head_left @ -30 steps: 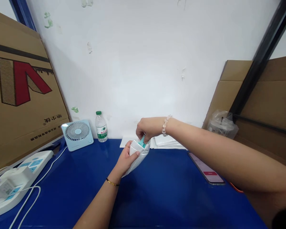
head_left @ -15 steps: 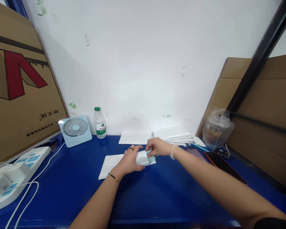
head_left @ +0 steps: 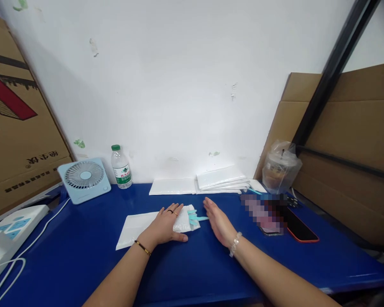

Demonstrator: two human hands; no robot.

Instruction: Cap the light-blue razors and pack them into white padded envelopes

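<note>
Two rings [head_left: 175,213], dark-gold bracelet [head_left: 142,247], clear wristband [head_left: 236,244], probably beaded

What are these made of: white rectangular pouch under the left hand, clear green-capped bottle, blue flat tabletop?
White rectangular pouch: likely plastic bubble film, satin; bumpy texture toward its right end.
Clear green-capped bottle: probably plastic, glossy; see-through walls with highlights.
Blue flat tabletop: smooth, semi-gloss; soft reflections. Painted metal or laminate, can't tell.

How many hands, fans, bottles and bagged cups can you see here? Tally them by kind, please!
Hands: 2 (left hand on white packaging, right hand)
Fan: 1
Bottle: 1
Bagged cup: 1
Total: 5
</note>
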